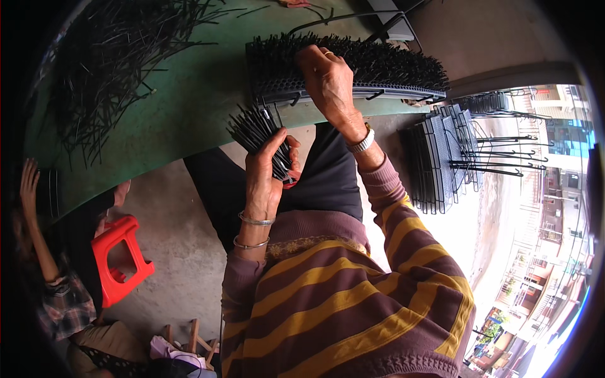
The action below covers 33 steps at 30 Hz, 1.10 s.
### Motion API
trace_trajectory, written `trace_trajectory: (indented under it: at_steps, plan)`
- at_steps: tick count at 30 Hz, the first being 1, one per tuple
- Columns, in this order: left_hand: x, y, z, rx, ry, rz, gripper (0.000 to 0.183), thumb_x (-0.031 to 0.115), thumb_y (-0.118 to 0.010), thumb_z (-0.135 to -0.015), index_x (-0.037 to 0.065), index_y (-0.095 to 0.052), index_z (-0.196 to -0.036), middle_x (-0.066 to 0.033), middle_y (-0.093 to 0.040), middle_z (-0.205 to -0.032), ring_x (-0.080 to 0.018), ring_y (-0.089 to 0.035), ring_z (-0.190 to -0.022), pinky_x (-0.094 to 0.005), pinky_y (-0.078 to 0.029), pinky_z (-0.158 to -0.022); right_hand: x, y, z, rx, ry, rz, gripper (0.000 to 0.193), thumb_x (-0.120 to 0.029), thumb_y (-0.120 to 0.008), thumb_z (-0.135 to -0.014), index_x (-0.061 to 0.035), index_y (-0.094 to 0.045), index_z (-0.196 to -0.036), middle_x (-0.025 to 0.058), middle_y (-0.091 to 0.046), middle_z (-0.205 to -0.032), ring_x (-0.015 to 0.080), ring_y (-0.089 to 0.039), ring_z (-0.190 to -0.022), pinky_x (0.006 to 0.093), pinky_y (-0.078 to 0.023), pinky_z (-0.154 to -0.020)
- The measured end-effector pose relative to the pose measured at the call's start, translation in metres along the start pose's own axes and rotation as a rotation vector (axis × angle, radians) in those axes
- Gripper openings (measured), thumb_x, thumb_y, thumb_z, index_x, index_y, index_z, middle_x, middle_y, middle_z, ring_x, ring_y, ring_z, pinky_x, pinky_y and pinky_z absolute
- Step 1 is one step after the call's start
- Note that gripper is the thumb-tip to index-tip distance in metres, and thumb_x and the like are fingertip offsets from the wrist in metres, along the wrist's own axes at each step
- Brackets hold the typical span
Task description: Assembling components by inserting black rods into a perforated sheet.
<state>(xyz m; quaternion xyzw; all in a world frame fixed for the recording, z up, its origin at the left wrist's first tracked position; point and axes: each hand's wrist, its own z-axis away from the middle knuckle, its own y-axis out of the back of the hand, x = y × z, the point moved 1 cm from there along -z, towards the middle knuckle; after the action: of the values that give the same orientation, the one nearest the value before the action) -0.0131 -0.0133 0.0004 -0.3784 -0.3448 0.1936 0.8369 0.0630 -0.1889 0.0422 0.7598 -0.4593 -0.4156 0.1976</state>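
At the table edge [189, 145], left fingers [293, 155] clasp black strips [247, 131]; right fingers [313, 57] curl over bristles [394, 62], grip unclear.

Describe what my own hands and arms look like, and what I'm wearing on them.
Both are gloveless: the left hand has two silver bangles at its wrist; the right hand has a gold-toned ring and a pale wristband, possibly a watch. Your sleeves are striped maroon and mustard, with plain mauve cuffs.
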Motion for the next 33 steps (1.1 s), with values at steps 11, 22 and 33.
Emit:
trace_trajectory:
  at_steps: [11, 22, 33]
  plan:
    - [-0.003, -0.012, -0.003, 0.112, -0.096, -0.086, 0.026, 0.021, -0.071, -0.086, -0.001, -0.065, -0.074, -0.0072, -0.061, -0.064, -0.0143, -0.051, -0.046, -0.0244, -0.037, -0.039, -0.021, 0.022, 0.013, -0.157, -0.112, -0.139, 0.016, -0.019, -0.068, -0.087, -0.0074, -0.069, -0.098, 0.0074, -0.063, -0.089, 0.0174, -0.062, -0.077, 0.0307, -0.049, -0.067]
    - [-0.008, -0.010, -0.007, 0.177, -0.037, -0.030, 0.023, 0.020, -0.071, -0.086, 0.004, -0.062, -0.100, -0.0123, -0.070, -0.088, -0.0240, -0.070, -0.084, -0.0331, -0.057, -0.058, -0.030, 0.057, 0.021, -0.059, -0.268, -0.375, 0.008, -0.005, -0.058, -0.093, 0.0003, -0.062, -0.097, 0.0058, -0.068, -0.080, 0.0107, -0.064, -0.070, 0.0242, -0.050, -0.065]
    - [-0.008, -0.011, -0.010, 0.103, -0.076, -0.019, 0.020, 0.022, -0.070, -0.089, 0.003, -0.063, -0.084, -0.0062, -0.061, -0.066, -0.0126, -0.054, -0.052, -0.0268, -0.046, -0.046, 0.000, 0.021, 0.008, 0.144, -0.141, -0.201, 0.007, 0.001, -0.060, -0.090, -0.0027, -0.062, -0.096, 0.0055, -0.067, -0.074, 0.0122, -0.067, -0.064, 0.0241, -0.049, -0.058]
